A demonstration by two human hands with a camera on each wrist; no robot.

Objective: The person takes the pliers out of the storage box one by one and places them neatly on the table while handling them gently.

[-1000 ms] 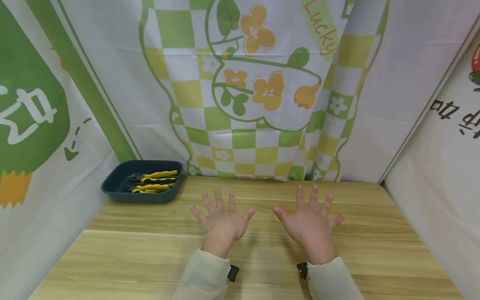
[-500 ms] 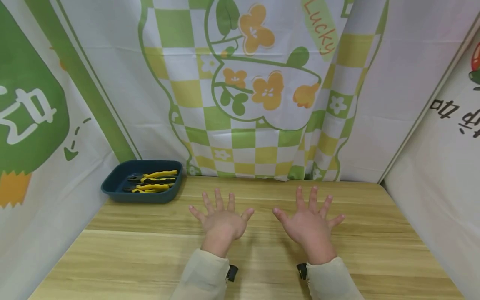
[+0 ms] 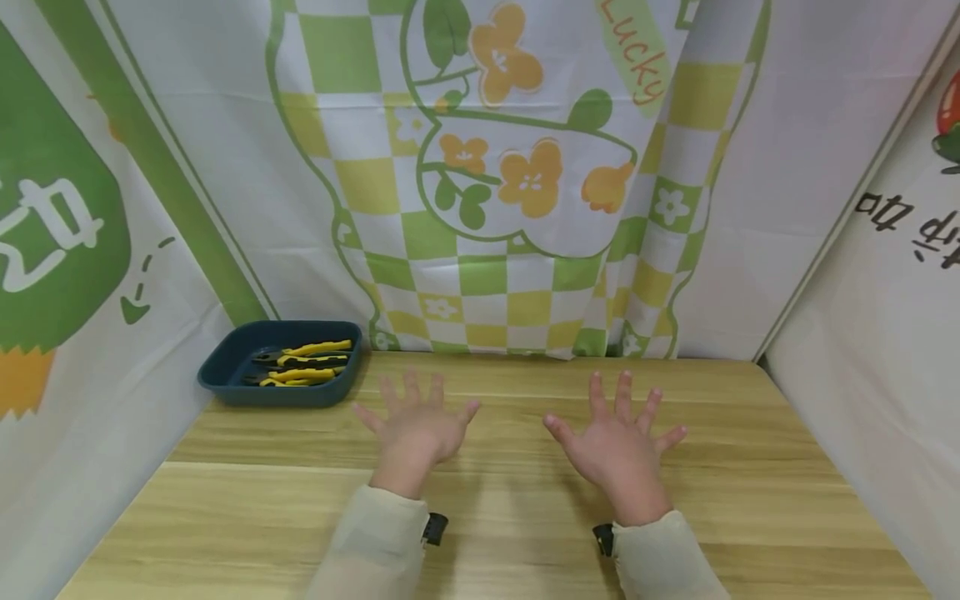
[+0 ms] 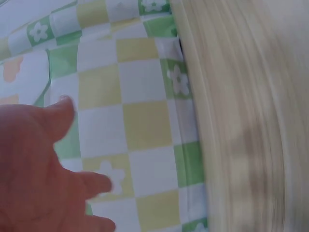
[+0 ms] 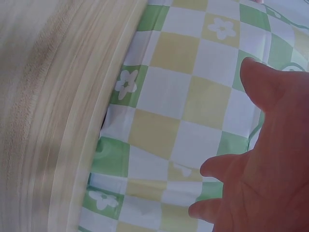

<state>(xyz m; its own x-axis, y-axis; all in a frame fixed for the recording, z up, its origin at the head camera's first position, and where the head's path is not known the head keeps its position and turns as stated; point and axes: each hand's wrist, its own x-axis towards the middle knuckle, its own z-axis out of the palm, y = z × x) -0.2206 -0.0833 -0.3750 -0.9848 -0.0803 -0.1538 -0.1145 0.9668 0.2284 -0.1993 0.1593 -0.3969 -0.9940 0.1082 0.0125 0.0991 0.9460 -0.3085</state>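
Observation:
My left hand is held over the table with its fingers spread, slightly blurred, holding nothing. To its right my right hand has its fingers spread too and is likewise without anything in it. A dark blue plastic tray stands at the back left of the table, just beyond the left hand's fingertips. Several pliers with yellow and black handles lie in it, side by side. In the left wrist view the left hand shows at the lower left; the right wrist view has the right hand at its right side.
The wood-grain table reaches back to a hanging curtain with green and yellow checks and flowers. White printed cloth walls close in the left and right sides.
My left hand has moved left, towards the tray, and blurs. The right hand has stayed nearly where it was. The whole head view has shifted slightly.

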